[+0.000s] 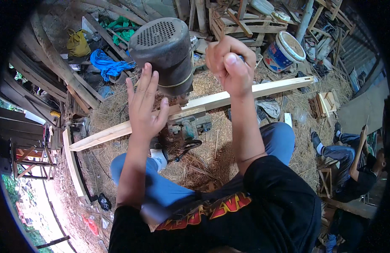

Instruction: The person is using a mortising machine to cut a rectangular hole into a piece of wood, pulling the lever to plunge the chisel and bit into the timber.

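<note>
My left hand is open, fingers stretched out, in front of the dark motor housing of an upright drilling machine; whether it touches the housing is unclear. To the right of the motor, my right hand is raised in a fist around a dark handle, of which only a small bit shows. Below the motor, a long pale wooden beam lies slantwise across the machine's clamp, passing behind both forearms. The tool tip meets the beam under the motor. Near my knees sits a black handwheel.
Wood shavings and straw cover the ground. Another pale timber lies at the left. A paint bucket, a blue cloth and stacked scrap wood stand at the back. Another person sits at the right.
</note>
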Demonstrator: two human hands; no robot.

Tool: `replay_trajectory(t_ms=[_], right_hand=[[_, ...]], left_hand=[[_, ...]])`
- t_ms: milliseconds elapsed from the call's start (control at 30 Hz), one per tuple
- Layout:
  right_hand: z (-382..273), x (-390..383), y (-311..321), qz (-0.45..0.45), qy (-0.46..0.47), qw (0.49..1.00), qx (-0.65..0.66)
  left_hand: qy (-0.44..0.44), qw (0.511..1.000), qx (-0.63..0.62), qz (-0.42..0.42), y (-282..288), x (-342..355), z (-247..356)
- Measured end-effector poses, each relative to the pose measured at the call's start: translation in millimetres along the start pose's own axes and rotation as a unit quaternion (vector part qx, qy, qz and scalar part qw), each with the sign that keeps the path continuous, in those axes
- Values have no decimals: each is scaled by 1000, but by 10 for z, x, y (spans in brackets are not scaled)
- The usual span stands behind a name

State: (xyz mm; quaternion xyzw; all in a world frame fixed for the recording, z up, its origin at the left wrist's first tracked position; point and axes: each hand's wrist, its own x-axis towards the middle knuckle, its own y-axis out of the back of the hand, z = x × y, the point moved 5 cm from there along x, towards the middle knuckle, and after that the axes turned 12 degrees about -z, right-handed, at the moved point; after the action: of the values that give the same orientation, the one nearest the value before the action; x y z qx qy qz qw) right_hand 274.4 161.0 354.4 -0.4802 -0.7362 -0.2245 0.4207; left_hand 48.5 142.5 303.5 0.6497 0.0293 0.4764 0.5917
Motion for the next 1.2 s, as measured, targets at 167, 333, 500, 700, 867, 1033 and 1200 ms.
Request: replay_trajectory(t_ms=[167,333,500,700,867,1033,1200], right_hand=[[158,-196,85,25,59,991,-117],[665,-662,28,172,9,953,-249],[1158,-1098,321,179,-102,904,-374],[1452,-1020,474,194,-136,892,-385],[1651,-475,748,231,-136,907,-324],[1932,-1,1187,213,-172,890,-366],[1838,-155,1016,191,-221,927,-237]], left_hand=[[-17,999,-39,8,130,-74,47],[-22,998,-47,21,210,-166,75],[-22,998,-41,35,196,-192,66],[-22,995,-61,80,273,-318,3],[-30,992,-66,99,257,-387,51],[-8,991,-114,71,110,-416,-23],[50,993,-107,-12,-84,-561,-231]])
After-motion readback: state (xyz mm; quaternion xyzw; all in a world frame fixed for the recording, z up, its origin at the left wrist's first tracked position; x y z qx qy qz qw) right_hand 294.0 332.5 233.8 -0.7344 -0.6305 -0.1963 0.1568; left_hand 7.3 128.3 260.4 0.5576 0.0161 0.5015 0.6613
